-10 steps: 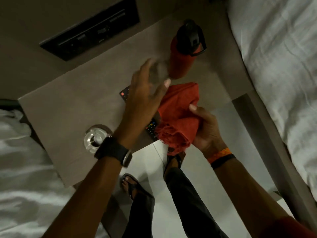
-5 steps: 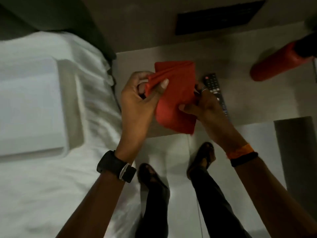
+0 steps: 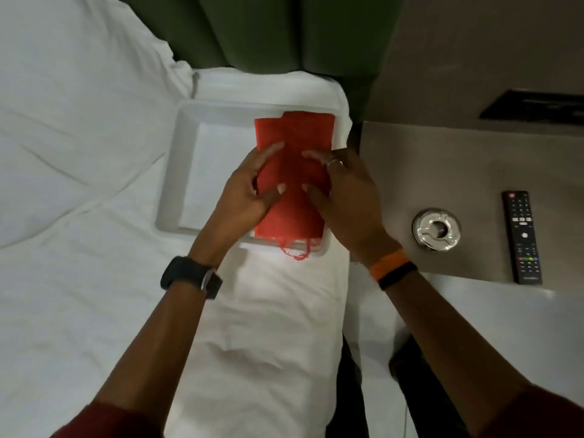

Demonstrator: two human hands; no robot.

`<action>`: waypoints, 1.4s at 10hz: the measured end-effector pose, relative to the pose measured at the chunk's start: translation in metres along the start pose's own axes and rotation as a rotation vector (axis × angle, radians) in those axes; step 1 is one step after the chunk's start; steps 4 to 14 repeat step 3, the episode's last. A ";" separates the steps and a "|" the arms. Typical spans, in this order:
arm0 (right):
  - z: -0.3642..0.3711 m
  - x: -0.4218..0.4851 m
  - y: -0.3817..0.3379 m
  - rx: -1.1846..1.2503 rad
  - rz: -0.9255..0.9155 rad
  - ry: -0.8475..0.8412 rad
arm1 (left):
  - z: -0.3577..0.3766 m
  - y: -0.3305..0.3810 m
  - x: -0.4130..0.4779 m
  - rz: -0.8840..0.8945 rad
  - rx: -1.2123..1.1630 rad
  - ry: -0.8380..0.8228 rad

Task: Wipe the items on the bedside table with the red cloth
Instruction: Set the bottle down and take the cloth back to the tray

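The red cloth (image 3: 295, 131) lies folded flat in the right half of a white tray (image 3: 172, 172) that sits on the bed. My left hand (image 3: 249, 188) and my right hand (image 3: 347, 191) both rest on top of the cloth, fingers apart and tips pressing into it. Frayed red threads hang over the tray's near rim. To the right, the grey bedside table (image 3: 442, 159) carries a shiny metal ashtray (image 3: 436, 228) and a black remote control (image 3: 521, 237) near its front edge.
White bedding (image 3: 79, 153) fills the left and middle of the view. A green padded headboard (image 3: 268, 33) stands behind the tray. A black switch panel (image 3: 537, 109) is set in the wall above the table. My legs show on the pale floor below.
My view and both hands swung left from the bedside table to the bed. The red cloth, held up in both hands before, now lies in the white tray. The red bottle is out of view.
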State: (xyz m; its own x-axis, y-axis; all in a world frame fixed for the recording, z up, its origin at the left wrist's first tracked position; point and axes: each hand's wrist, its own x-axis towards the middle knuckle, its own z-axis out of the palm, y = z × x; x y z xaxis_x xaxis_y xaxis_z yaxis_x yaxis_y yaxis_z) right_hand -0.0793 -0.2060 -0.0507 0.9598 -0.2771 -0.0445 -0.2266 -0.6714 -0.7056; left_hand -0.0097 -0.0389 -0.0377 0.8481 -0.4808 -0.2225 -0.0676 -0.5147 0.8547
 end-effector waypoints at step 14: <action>0.007 0.010 0.007 -0.508 -0.054 -0.008 | 0.017 -0.022 0.014 -0.022 0.809 -0.002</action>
